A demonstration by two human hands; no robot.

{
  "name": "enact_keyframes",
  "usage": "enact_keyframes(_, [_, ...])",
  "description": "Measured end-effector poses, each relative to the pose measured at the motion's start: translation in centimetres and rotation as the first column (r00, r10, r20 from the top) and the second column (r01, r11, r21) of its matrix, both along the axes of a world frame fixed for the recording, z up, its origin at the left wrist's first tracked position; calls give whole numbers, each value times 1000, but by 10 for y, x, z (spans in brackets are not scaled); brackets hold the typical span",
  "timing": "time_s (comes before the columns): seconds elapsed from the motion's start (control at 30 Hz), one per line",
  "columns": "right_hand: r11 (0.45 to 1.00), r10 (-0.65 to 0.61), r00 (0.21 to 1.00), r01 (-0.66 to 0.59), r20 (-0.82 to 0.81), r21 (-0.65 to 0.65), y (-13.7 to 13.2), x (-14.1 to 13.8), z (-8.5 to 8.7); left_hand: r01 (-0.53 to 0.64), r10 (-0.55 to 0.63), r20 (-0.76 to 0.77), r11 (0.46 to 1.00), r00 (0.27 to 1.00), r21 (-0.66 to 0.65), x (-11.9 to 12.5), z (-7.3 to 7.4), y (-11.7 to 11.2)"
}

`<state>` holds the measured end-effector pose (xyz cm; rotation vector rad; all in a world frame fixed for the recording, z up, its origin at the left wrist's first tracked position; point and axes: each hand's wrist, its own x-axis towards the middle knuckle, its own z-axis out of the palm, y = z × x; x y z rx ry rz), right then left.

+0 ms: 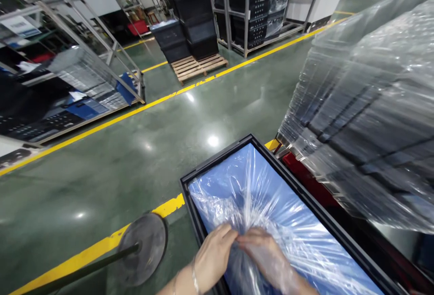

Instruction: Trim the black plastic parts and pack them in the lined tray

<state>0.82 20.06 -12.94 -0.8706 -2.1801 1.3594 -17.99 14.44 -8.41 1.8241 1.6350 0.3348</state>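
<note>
A black plastic crate [217,161] lies in front of me, with a blue sheet [217,186] inside it. Transparent plastic film [252,195] covers the blue sheet and gathers into a twisted bunch between my hands. My left hand [213,256] pinches the bunched film near the crate's left wall. My right hand [264,259] grips the same bunch, its fingers meeting those of my left hand. Film partly covers my right hand. The crate's near end is out of view.
A shrink-wrapped stack of black crates [366,105] rises on the right above a red cart [305,182]. A stanchion's round base [142,249] stands on the green floor at left. Farther off are a metal rack trolley [77,68], a wooden pallet [198,68] and racked black crates [254,10].
</note>
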Motion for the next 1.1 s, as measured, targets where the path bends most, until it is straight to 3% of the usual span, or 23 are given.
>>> enact_keyframes(0.13, [946,-60,998,54,-9,-320,12,-1,6,-157,163,219,987,962,-47,9,-2,-11])
enact_keyframes(0.23, [895,-143,989,139,22,-425,16,-9,-2,-253,285,295,957,912,-141,17,-5,-5])
enact_keyframes(0.37, [905,-216,975,220,51,-365,6,-12,-6,-425,500,324,862,803,-276,20,-22,8])
enact_keyframes(0.5, [947,-294,953,301,75,-111,-11,-7,4,-442,525,290,843,800,-305,21,-27,16])
enact_keyframes(0.6, [947,-313,948,308,54,91,-17,-6,11,-394,453,264,885,851,-249,21,-19,16])
enact_keyframes(0.7, [929,-310,949,290,54,230,-15,-5,13,-216,226,147,973,963,-83,19,-9,14])
enact_keyframes(0.77, [915,-312,948,281,67,291,-13,-5,14,-76,75,64,997,995,5,18,-4,12])
enact_keyframes(0.9, [909,-310,943,258,118,326,-12,-3,19,97,-92,-47,988,995,118,15,0,12])
enact_keyframes(1.1, [924,-353,897,290,266,249,-9,-5,29,268,-219,-175,900,960,343,10,-8,16])
